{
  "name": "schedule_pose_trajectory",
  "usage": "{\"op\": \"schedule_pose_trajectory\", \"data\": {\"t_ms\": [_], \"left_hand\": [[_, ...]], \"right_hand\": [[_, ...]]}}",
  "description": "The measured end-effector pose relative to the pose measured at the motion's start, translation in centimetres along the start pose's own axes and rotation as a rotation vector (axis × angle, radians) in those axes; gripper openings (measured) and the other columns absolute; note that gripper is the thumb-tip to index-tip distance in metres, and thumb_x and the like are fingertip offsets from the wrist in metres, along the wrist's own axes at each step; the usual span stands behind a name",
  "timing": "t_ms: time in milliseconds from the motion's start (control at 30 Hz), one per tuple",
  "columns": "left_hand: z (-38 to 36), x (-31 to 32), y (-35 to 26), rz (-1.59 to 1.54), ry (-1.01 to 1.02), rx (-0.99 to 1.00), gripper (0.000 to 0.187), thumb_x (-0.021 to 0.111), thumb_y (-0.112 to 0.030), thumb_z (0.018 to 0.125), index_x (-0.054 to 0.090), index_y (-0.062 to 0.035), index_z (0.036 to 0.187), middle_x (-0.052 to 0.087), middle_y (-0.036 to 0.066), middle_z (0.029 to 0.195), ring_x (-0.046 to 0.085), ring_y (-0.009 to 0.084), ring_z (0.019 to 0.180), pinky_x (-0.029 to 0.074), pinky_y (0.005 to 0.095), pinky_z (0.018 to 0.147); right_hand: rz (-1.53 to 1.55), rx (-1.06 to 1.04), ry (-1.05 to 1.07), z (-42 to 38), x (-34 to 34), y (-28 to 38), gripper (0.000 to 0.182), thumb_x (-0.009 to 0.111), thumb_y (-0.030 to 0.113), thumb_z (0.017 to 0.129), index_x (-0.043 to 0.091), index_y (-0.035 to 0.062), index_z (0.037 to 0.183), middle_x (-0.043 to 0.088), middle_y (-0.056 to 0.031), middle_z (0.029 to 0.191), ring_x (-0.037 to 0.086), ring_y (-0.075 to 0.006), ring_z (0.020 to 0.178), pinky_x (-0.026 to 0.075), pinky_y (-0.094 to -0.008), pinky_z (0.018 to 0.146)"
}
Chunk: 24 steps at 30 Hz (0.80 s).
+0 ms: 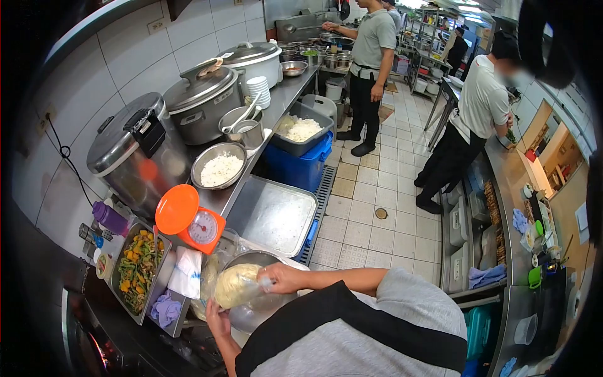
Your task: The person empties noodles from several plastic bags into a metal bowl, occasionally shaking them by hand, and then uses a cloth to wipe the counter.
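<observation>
A clear plastic bag with a pale yellow, noodle-like mass (pixel 236 286) is held over a metal bowl (pixel 254 319). My right hand (pixel 281 278) grips the gathered end of the bag on its right side. Lower down, my left hand (pixel 217 319) is closed on the bag's lower left edge. More clear plastic lies just left of the bowl. An orange scale (pixel 202 227) with a round dial and an orange pan (pixel 177 209) stands beyond the bag.
At left sit a tray of mixed vegetables (pixel 167 261), folded white cloth (pixel 185 272) and purple cloth (pixel 166 309). A bowl of rice (pixel 218 169), large cookers (pixel 204 103) and a flat metal tray (pixel 273 213) are farther off. Several people stand in the aisle and beyond.
</observation>
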<state>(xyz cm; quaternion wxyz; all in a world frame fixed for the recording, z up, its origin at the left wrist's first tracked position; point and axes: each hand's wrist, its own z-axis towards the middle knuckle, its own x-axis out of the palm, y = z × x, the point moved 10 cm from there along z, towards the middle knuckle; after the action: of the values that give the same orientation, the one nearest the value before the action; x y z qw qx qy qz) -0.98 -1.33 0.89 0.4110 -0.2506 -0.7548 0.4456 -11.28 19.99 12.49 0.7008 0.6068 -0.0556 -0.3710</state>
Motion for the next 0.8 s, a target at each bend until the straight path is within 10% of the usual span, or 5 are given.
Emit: {"op": "schedule_pose_trajectory", "data": {"t_ms": [100, 200, 433, 533, 800], "left_hand": [[-0.3, -3.0, 1.5, 0.042, 0.187, 0.048, 0.033, 0.051, -0.014, 0.081, 0.056, -0.0042, 0.112, 0.063, 0.007, 0.096, 0.060, 0.0168, 0.085, 0.048, 0.0297, 0.073], [1.5, -5.0, 9.5, 0.664, 0.210, -0.324, 0.042, 0.057, -0.016, 0.077, 0.055, -0.0011, 0.116, 0.061, 0.008, 0.105, 0.058, 0.0196, 0.094, 0.045, 0.0305, 0.081], [7.7, -3.9, 11.6, 1.155, 0.036, 0.065, 0.048, 0.064, -0.022, 0.078, 0.051, -0.0013, 0.119, 0.058, 0.011, 0.112, 0.057, 0.0259, 0.099, 0.044, 0.0372, 0.085], [2.7, 2.1, 10.3, 0.555, 0.059, -0.585, 0.059, 0.066, -0.022, 0.078, 0.043, -0.0011, 0.128, 0.054, 0.014, 0.121, 0.055, 0.0248, 0.105, 0.043, 0.0345, 0.088], [0.9, 6.5, 3.4, 0.361, 0.212, 0.131, 0.074, 0.070, -0.002, 0.070, 0.034, 0.0003, 0.134, 0.047, 0.014, 0.124, 0.051, 0.0251, 0.109, 0.041, 0.0336, 0.090]], "right_hand": [[-0.218, -0.254, 0.187, -1.6, 2.6, -0.2, 0.025, 0.060, 0.016, 0.075, 0.056, 0.0014, 0.094, 0.057, -0.0174, 0.090, 0.059, -0.0305, 0.084, 0.047, -0.0394, 0.072], [-0.584, 0.141, 0.628, -3.8, 8.4, -13.3, 0.034, 0.056, 0.011, 0.070, 0.054, 0.0021, 0.103, 0.053, -0.0215, 0.103, 0.056, -0.0360, 0.096, 0.046, -0.0424, 0.080], [-0.228, 0.540, -0.029, -0.5, 6.0, -23.3, 0.071, 0.066, 0.019, 0.063, 0.039, -0.0004, 0.126, 0.055, -0.0277, 0.109, 0.053, -0.0364, 0.105, 0.044, -0.0388, 0.088], [0.046, 0.847, 0.085, -1.6, 7.2, -22.4, 0.087, 0.072, 0.027, 0.060, 0.033, -0.0007, 0.133, 0.054, -0.0270, 0.113, 0.055, -0.0345, 0.105, 0.045, -0.0375, 0.088], [-0.178, 0.390, -0.164, 1.2, 3.0, -12.5, 0.091, 0.071, 0.021, 0.064, 0.024, 0.0065, 0.140, 0.045, -0.0254, 0.125, 0.048, -0.0384, 0.110, 0.040, -0.0387, 0.094]]}}
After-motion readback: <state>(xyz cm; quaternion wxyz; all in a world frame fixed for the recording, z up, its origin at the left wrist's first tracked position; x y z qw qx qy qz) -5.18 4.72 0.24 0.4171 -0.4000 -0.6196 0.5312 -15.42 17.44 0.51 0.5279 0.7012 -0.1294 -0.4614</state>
